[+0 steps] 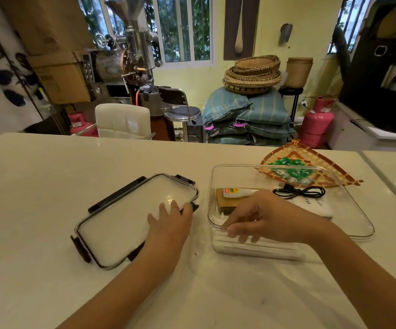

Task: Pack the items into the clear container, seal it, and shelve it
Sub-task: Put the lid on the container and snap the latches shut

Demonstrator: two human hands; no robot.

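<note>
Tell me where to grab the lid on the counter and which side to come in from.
Judging by how it lies, take the lid by its right short edge, where the left hand already rests beside a dark latch. It lies flat on the counter, so hook the fingers under the rim from the right and lift. That side faces the clear container, keeping the carry short.

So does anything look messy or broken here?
Nothing looks broken or spilled. The clear lid with dark latches just lies crooked on the white table, off the clear plastic container, under the left hand.
</note>
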